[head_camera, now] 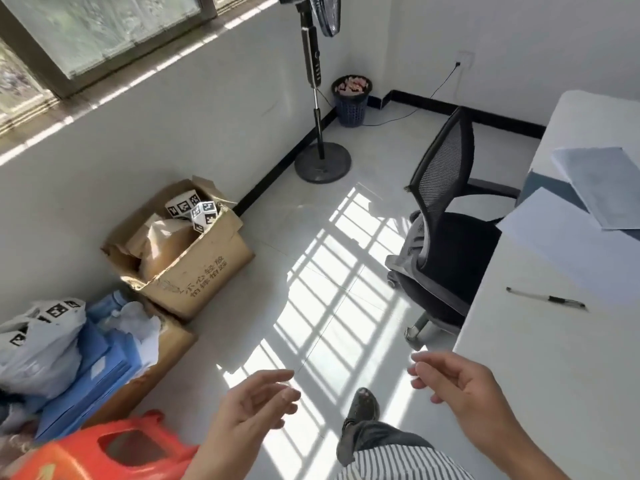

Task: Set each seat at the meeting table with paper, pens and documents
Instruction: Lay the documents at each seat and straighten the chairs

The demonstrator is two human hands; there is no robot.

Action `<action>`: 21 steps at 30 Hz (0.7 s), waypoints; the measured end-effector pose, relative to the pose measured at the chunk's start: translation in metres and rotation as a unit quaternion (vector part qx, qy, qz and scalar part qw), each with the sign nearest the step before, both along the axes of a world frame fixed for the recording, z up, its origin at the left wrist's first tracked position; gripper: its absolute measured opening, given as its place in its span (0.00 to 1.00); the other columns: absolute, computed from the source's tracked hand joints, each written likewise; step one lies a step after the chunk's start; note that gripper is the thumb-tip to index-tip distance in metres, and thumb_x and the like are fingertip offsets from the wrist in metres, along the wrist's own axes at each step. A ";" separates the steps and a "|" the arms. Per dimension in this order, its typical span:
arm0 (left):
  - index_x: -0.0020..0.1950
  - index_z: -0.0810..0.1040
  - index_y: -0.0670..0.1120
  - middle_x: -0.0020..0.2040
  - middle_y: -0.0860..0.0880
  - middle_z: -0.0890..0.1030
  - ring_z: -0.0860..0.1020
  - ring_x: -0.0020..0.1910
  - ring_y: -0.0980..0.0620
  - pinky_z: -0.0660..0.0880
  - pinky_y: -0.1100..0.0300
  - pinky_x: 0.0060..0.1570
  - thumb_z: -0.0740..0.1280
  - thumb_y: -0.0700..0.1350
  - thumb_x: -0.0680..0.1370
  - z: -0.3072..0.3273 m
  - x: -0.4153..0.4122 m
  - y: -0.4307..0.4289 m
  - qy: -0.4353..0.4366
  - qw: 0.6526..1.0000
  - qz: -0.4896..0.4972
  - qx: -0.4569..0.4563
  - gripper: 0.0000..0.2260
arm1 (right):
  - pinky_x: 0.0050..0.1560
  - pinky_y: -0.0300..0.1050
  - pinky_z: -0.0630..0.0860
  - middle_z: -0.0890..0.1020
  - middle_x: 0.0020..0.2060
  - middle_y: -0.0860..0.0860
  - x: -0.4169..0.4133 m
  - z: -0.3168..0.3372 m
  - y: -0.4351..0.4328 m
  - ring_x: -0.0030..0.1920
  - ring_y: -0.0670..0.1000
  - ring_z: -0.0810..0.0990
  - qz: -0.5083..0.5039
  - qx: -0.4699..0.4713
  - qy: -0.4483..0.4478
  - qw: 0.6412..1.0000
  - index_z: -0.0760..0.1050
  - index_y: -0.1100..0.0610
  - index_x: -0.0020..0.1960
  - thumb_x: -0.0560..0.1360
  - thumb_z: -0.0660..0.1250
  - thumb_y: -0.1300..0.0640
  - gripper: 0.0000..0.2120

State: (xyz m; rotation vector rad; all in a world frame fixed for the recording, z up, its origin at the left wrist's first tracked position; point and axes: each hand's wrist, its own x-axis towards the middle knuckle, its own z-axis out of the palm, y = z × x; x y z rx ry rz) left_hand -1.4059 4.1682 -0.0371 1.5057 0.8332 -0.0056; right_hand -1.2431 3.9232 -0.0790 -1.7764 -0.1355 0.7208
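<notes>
The white meeting table [540, 368] runs along the right edge. On it lie a black pen [546, 298], a blank white sheet [568, 244] and a printed document [602, 185] on a blue-grey folder. A black mesh office chair [446, 233] stands at that seat. My left hand [256, 407] hovers over the floor at the bottom centre, fingers apart, holding nothing. My right hand [460, 386] floats beside the table's near corner, fingers loosely curled and empty.
A standing fan [320, 157] and a dark waste basket [351, 100] sit by the far wall. Open cardboard boxes [194, 265], a white bag and blue folders [90, 368] crowd the left wall. An orange plastic stool [110, 448] is at bottom left.
</notes>
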 end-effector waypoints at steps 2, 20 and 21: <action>0.52 0.81 0.42 0.43 0.41 0.86 0.84 0.40 0.48 0.77 0.59 0.39 0.72 0.48 0.65 0.014 0.034 0.035 -0.009 1.000 -0.011 0.005 0.18 | 0.39 0.40 0.77 0.87 0.42 0.51 0.033 0.011 0.038 0.42 0.50 0.86 -0.001 0.014 -0.007 1.000 0.83 0.56 0.50 0.73 0.71 0.60 0.06; 0.52 0.81 0.47 0.44 0.45 0.87 0.85 0.43 0.47 0.80 0.58 0.42 0.75 0.72 0.49 0.013 0.386 0.290 -0.033 0.965 -0.258 0.015 0.41 | 0.43 0.40 0.80 0.87 0.46 0.49 0.245 0.032 0.228 0.44 0.49 0.86 -0.230 0.006 -0.051 0.972 0.83 0.48 0.49 0.55 0.71 0.25 0.34; 0.52 0.81 0.47 0.44 0.45 0.87 0.85 0.43 0.48 0.79 0.58 0.41 0.74 0.73 0.49 0.017 0.410 0.299 -0.040 0.959 -0.279 0.020 0.41 | 0.42 0.38 0.80 0.87 0.46 0.49 0.251 0.036 0.235 0.45 0.49 0.86 -0.250 0.009 -0.054 0.967 0.84 0.46 0.49 0.58 0.71 0.26 0.30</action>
